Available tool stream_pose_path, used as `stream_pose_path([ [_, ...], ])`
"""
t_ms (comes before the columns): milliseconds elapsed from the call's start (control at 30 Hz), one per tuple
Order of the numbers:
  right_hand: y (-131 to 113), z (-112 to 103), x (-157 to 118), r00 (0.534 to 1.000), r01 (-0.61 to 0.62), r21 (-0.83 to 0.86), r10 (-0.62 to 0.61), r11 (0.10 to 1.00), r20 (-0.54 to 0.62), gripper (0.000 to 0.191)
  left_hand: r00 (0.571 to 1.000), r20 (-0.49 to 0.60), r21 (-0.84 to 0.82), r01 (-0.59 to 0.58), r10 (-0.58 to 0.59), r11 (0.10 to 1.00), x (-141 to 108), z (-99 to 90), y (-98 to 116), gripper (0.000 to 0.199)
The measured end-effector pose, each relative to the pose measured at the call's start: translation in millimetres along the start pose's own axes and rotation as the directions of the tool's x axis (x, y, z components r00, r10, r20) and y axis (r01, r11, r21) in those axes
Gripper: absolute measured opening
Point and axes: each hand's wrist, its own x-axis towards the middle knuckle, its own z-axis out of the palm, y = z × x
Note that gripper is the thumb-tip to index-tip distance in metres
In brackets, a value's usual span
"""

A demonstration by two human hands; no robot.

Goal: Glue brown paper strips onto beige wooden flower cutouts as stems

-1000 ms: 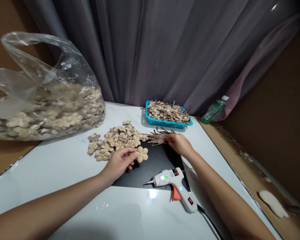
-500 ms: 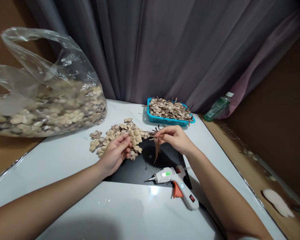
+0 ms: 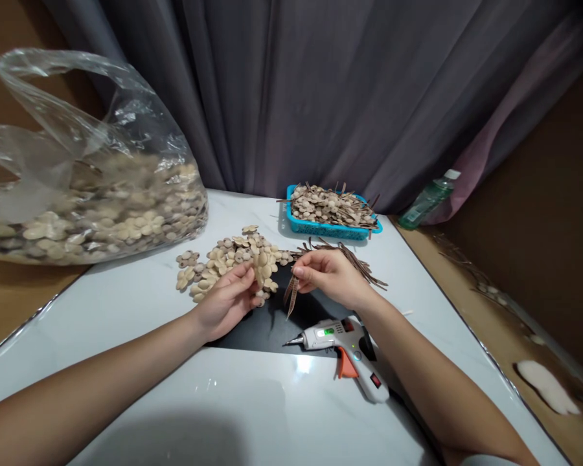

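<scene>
Between the thumb and fingers of my left hand [image 3: 229, 294] is a cream fabric flower [image 3: 262, 270], tilted almost edge-on. My right hand [image 3: 331, 275] pinches a brown ribbon strip [image 3: 291, 299] that hangs down over a black mat [image 3: 252, 335]. Behind my left hand spreads a pile of cream and grey-brown flowers [image 3: 218, 259]. More brown strips [image 3: 357, 259] lie behind my right hand, partly hidden by it. A white glue gun [image 3: 325, 336] with an orange trigger and a lit green light rests partly on the mat, below my right hand.
A blue basket [image 3: 320, 230] heaped with flowers and strips stands at the table's back. On the left, a clear plastic bag [image 3: 140, 139] bulges with flowers. Beyond the right table edge are a green bottle [image 3: 425, 204] and a white object [image 3: 547, 387]. Dark curtains hang behind.
My right hand has come slightly left, toward the flower, with the strip drawn away from the other strips. The flower in my left hand has turned from face-on to nearly edge-on.
</scene>
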Motion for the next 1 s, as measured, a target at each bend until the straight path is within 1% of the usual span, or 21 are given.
stream_pose_path([
  [67, 1, 1, 0, 1.0, -0.018, -0.014, 0.018, 1.0, 0.005, 0.031, 1.0, 0.008, 0.037, 0.003, -0.004, 0.999, 0, -0.1, 0, 0.022],
  [133, 3, 4, 0, 1.0, -0.001, -0.055, 0.001, 0.998, -0.002, 0.031, 0.999, 0.038, 0.129, -0.016, 0.011, 0.991, -1, 0.7, 1, 0.025],
  [200, 4, 7, 0, 0.998, 0.053, -0.133, -0.056, 0.99, -0.015, 0.03, 0.992, 0.119, 0.303, -0.069, 0.034, 0.951, -5, 2.1, 3, 0.025],
  [233, 5, 8, -1, 0.996, 0.086, -0.183, -0.092, 0.979, -0.021, 0.029, 0.983, 0.177, 0.416, -0.114, 0.043, 0.902, -7, 2.9, 4, 0.023],
  [267, 5, 9, -1, 0.991, 0.121, -0.237, -0.13, 0.964, -0.025, 0.027, 0.971, 0.235, 0.533, -0.172, 0.05, 0.828, -10, 3.7, 4, 0.021],
  [333, 5, 12, -2, 0.978, 0.185, -0.348, -0.207, 0.919, -0.025, 0.024, 0.944, 0.325, 0.728, -0.291, 0.061, 0.62, -16, 5.3, 5, 0.018],
  [400, 5, 14, -3, 0.964, 0.236, -0.434, -0.265, 0.87, -0.007, 0.02, 0.924, 0.371, 0.832, -0.373, 0.089, 0.411, -21, 6.7, 4, 0.016],
  [433, 4, 16, -4, 0.961, 0.247, -0.463, -0.278, 0.851, 0.001, 0.019, 0.916, 0.387, 0.855, -0.399, 0.104, 0.33, -23, 7.4, 3, 0.016],
  [500, 3, 20, -5, 0.96, 0.248, -0.492, -0.281, 0.835, 0.007, 0.018, 0.901, 0.419, 0.874, -0.434, 0.115, 0.218, -25, 8.5, 2, 0.015],
  [567, 2, 23, -6, 0.962, 0.239, -0.501, -0.272, 0.832, 0.008, 0.019, 0.887, 0.448, 0.874, -0.461, 0.111, 0.151, -26, 9.2, 1, 0.015],
  [633, 2, 26, -7, 0.964, 0.234, -0.509, -0.267, 0.828, 0.008, 0.019, 0.875, 0.473, 0.867, -0.483, 0.102, 0.123, -26, 9.2, 1, 0.014],
  [733, 0, 26, -7, 0.964, 0.235, -0.536, -0.267, 0.811, 0.018, 0.02, 0.862, 0.496, 0.853, -0.506, 0.1, 0.131, -26, 7.8, -1, 0.012],
  [800, -1, 24, -8, 0.965, 0.241, -0.55, -0.256, 0.8, 0.05, 0.019, 0.864, 0.492, 0.852, -0.503, 0.104, 0.145, -25, 6.4, -2, 0.012],
  [900, -4, 20, -9, 0.974, 0.223, -0.554, -0.206, 0.802, 0.094, 0.016, 0.869, 0.486, 0.855, -0.495, 0.096, 0.153, -25, 5.1, -3, 0.011],
  [1000, -6, 18, -9, 0.977, 0.211, -0.567, -0.185, 0.796, 0.103, 0.015, 0.865, 0.494, 0.851, -0.502, 0.088, 0.154, -25, 5.3, -3, 0.011],
])
